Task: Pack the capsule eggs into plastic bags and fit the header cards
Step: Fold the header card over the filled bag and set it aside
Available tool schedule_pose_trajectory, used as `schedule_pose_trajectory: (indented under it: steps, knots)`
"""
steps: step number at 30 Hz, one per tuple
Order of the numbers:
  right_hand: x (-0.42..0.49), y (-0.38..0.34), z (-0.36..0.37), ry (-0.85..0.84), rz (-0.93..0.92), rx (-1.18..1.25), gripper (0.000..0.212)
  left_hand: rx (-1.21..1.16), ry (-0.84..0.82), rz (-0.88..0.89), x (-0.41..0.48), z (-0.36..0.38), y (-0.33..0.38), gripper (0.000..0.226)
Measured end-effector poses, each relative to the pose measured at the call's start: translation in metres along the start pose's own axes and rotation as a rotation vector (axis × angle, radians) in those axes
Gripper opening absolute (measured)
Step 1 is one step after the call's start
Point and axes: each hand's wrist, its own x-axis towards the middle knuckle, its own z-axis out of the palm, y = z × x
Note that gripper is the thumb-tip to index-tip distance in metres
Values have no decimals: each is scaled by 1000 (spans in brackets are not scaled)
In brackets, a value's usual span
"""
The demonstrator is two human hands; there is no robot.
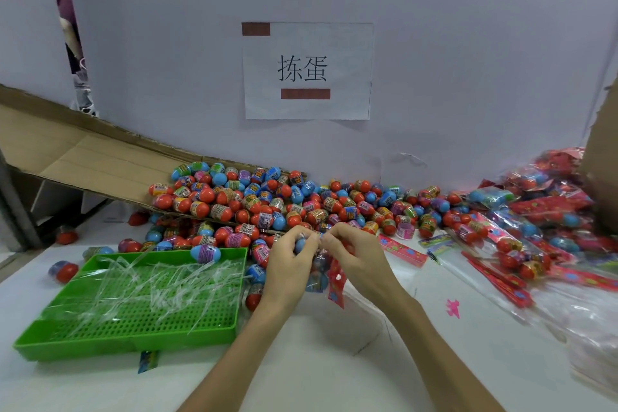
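Just right of one green tray, left hand and right hand both pinching the top of one plastic bag, bag hanging below the fingertips, one red header card against it, capsule eggs heaped behind, too many to count

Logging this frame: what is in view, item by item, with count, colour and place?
eggs: many, mostly red and blue, heaped at the table's back and on the cardboard
cardboard: one, brown, sloping down from the left
tray: one, green, front left
plastic strips: many, clear, in the tray
sign: one, white, on the wall
packed bags: many, clear with red cards, piled right
loose cards: several, red, right of the hands
held bag: one, clear, holding eggs, centre
table: one, white
left hand: grips the held bag's top
right hand: pinches the same top
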Motion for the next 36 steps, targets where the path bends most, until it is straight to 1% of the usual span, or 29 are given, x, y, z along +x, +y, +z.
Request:
schedule_pose_trajectory:
  steps: [3, 6, 9, 12, 13, 15, 16, 17, 18, 19, 20, 21, 22, 23, 24, 25, 26, 27, 28, 29, 33, 36]
  knots:
    - [3, 0, -6, -49, 16, 9, 21, -1, 31, 4, 1, -1, -1, 15]
    - [8, 1, -16, -61, 118, 116, 24, -37, 15, 23, 1, 2, 0, 5]
    - [9, 1, -32, -78, 253, 250, 24, -137, 21, 0, 0, 3, 0, 11]
    - [9, 6, -53, -85, 365, 376, 11, -192, 124, 6, 3, -1, -3, 20]
    - [8, 9, -60, -133, 396, 414, 8, -193, 156, 14, 4, -3, -4, 21]
    - [4, 17, -74, -285, 450, 430, 6, -211, 190, -1, 7, -4, -6, 23]
    - [4, 19, -81, -315, 454, 434, 7, -223, 195, -16, 8, -4, -7, 25]
    - [3, 21, -88, -267, 431, 493, 8, -237, 196, -32, 9, -4, -8, 26]
    - [4, 24, -95, -120, 383, 632, 9, -255, 195, -46, 10, -4, -8, 27]
    - [5, 25, -103, 95, 319, 842, 14, -270, 196, -54, 10, -4, -7, 28]
    - [5, 27, -112, 297, 238, 1042, 27, -276, 198, -57, 10, -4, -8, 29]
    - [5, 30, -121, 440, 172, 1152, 44, -274, 201, -58, 10, -4, -8, 29]
    - [5, 33, -127, 518, 157, 1155, 59, -270, 205, -59, 11, -3, -8, 29]
    - [5, 35, -128, 534, 197, 1069, 69, -267, 205, -63, 11, -3, -8, 30]
    - [6, 36, -123, 516, 266, 946, 74, -263, 202, -69, 11, -2, -9, 30]
    - [6, 36, -115, 496, 327, 839, 71, -259, 198, -75, 11, -1, -9, 30]
    - [8, 36, -105, 482, 361, 748, 62, -253, 194, -79, 10, 0, -9, 30]
    - [9, 34, -96, 469, 372, 667, 47, -247, 191, -82, 10, 0, -8, 30]
    - [10, 31, -89, 453, 371, 595, 34, -241, 188, -87, 10, -1, -8, 29]
    - [11, 30, -82, 430, 361, 519, 25, -232, 184, -92, 10, -1, -8, 28]
    - [8, 36, -69, 318, 316, 94, 18, -124, 133, -94, 9, -1, -10, 13]
    - [5, 42, -69, 244, 370, -89, 19, 44, 76, -34, 4, 1, -11, 16]
